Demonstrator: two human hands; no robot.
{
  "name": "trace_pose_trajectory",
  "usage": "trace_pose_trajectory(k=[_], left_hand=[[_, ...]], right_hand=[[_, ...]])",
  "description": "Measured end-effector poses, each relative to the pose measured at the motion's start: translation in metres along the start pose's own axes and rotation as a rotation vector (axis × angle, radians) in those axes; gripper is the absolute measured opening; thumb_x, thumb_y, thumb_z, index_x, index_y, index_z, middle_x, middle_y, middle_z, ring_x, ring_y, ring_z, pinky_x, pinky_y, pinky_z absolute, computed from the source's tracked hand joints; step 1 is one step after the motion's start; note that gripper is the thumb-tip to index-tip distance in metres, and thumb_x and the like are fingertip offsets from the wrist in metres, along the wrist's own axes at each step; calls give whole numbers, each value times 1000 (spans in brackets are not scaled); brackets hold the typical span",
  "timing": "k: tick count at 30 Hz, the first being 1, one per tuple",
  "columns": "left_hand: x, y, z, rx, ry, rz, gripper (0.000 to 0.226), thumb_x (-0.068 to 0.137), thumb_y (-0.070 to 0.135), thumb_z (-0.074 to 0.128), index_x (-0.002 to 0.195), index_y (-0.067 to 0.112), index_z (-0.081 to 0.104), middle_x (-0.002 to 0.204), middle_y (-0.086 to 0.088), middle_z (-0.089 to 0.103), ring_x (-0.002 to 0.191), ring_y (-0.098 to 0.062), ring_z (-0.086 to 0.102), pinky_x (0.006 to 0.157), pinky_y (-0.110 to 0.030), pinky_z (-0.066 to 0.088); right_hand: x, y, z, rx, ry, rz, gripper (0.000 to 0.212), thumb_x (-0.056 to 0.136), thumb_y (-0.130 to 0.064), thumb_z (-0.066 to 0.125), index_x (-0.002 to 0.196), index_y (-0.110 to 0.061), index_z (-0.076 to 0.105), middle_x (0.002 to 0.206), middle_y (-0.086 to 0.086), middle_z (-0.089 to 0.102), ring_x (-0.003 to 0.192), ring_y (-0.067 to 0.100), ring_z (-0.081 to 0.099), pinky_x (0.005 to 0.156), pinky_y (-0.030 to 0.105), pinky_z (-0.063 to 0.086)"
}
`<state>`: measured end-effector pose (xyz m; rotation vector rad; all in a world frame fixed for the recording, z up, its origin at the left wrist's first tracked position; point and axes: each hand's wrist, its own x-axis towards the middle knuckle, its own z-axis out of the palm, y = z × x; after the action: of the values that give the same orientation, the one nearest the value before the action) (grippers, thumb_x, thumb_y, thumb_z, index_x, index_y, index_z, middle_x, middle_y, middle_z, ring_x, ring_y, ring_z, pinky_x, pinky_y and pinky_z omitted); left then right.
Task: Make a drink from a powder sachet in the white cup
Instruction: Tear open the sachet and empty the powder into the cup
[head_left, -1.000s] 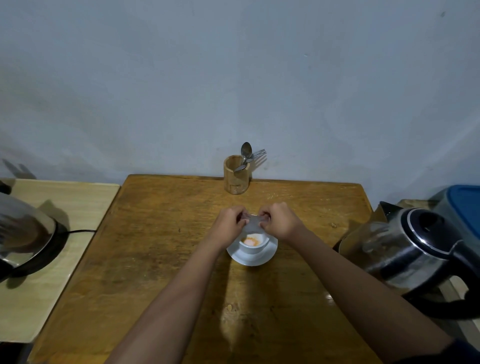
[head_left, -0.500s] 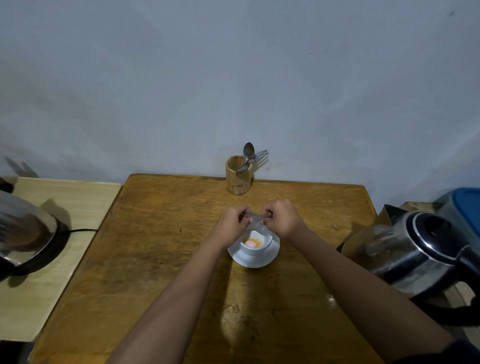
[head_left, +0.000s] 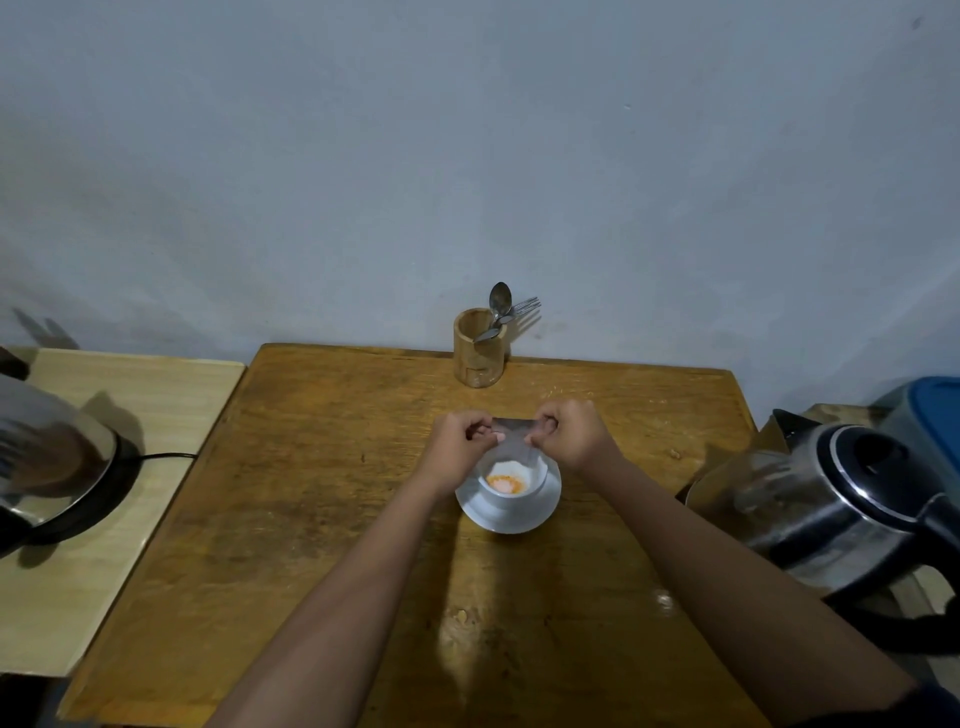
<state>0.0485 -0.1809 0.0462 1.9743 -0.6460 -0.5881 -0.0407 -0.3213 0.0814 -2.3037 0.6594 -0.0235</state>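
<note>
Emptying the powder into the cup, by the look of it. Left hand (head_left: 457, 441) and right hand (head_left: 569, 434) each pinched shut on one end of a small silvery sachet (head_left: 511, 434), stretched between them just above and behind the white cup (head_left: 511, 480). Sachet tilted down toward the cup's mouth; whether anything is falling from it cannot be told.

White cup standing on a white saucer (head_left: 511, 514), about the middle of the wooden worktop (head_left: 322, 519). Inside the cup, a small heap of orange and pale powder (head_left: 503, 484); no liquid visible.

Behind the cup, at the far edge against the wall, a wooden holder (head_left: 478, 353) with spoons and a fork (head_left: 506, 306) sticking out. Right of the cup, off the worktop's edge, a steel kettle (head_left: 826, 499); its contents not visible. Left of the cup, on a paler side table, part of another steel vessel on a dark base.

Likely next: shaking out the last of the powder, setting the sachet aside, then reaching for the kettle for water and a spoon for stirring.
</note>
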Motion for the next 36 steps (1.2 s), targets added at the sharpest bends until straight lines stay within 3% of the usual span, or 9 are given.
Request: trace_pose_trajectory(k=[4, 8, 14, 18, 22, 25, 30, 33, 36], left_hand=[[-5, 4, -5, -96, 17, -10, 8, 82, 15, 65, 81, 8, 69, 67, -6, 59, 65, -16, 52, 67, -33, 45], [-20, 7, -26, -183, 54, -57, 7, 85, 14, 63, 89, 11, 67, 69, -1, 57, 64, -12, 50, 63, -26, 44], [-57, -28, -65, -274, 256, -177, 15, 80, 9, 69, 73, 20, 61, 60, 1, 53, 59, -12, 48, 59, -28, 42], [-96, -72, -78, -299, 394, -291, 22, 77, 4, 70, 66, 18, 58, 52, 4, 46, 43, -1, 41, 50, -22, 38], [-135, -113, -76, -255, 398, -406, 25, 77, 3, 70, 62, 17, 57, 49, 5, 45, 38, 3, 38, 44, -16, 35], [-150, -128, -69, -173, 367, -452, 24, 77, 5, 70, 62, 17, 56, 52, 4, 46, 38, 3, 39, 43, -12, 33], [-152, -133, -57, -44, 362, -399, 12, 77, 3, 64, 72, 13, 59, 61, 3, 53, 60, -13, 49, 57, -23, 39], [-153, -134, -52, 63, 358, -336, 13, 76, 4, 64, 81, 14, 57, 80, -7, 57, 73, -20, 54, 64, -26, 42], [-156, -139, -46, 205, 337, -286, 27, 81, 11, 60, 108, 9, 58, 105, -11, 52, 97, -25, 54, 88, -34, 47]], right_hand=[[-4, -6, -1, 121, -12, 73, 23, 76, -4, 72, 61, -14, 58, 56, -4, 54, 52, 4, 48, 44, 6, 39], [-6, -24, 5, 190, -82, 105, 19, 76, -11, 74, 70, -11, 56, 68, 10, 61, 62, 18, 56, 59, 28, 46], [-16, -68, 50, 231, -183, 20, 22, 77, -8, 70, 74, -11, 49, 72, 16, 61, 62, 23, 56, 62, 35, 44], [-27, -85, 106, 125, -287, 9, 21, 79, -14, 69, 73, -15, 49, 76, 10, 61, 67, 21, 58, 58, 30, 43], [-40, -79, 161, -31, -396, 13, 32, 72, -15, 69, 59, -24, 41, 80, 12, 67, 84, 30, 67, 71, 36, 51], [-51, -71, 184, -125, -433, 10, 35, 76, -15, 64, 58, -23, 35, 81, 7, 57, 83, 24, 59, 64, 28, 38], [-64, -63, 195, -156, -350, -14, 12, 81, -13, 63, 86, -8, 53, 103, 21, 64, 95, 33, 59, 67, 29, 36], [-70, -58, 198, -63, -246, -41, 26, 78, -6, 63, 100, -6, 50, 105, 22, 60, 86, 28, 52, 66, 30, 35], [-75, -55, 199, -47, -211, -89, 37, 79, -7, 64, 111, -2, 47, 112, 18, 55, 95, 27, 50, 72, 29, 36]])
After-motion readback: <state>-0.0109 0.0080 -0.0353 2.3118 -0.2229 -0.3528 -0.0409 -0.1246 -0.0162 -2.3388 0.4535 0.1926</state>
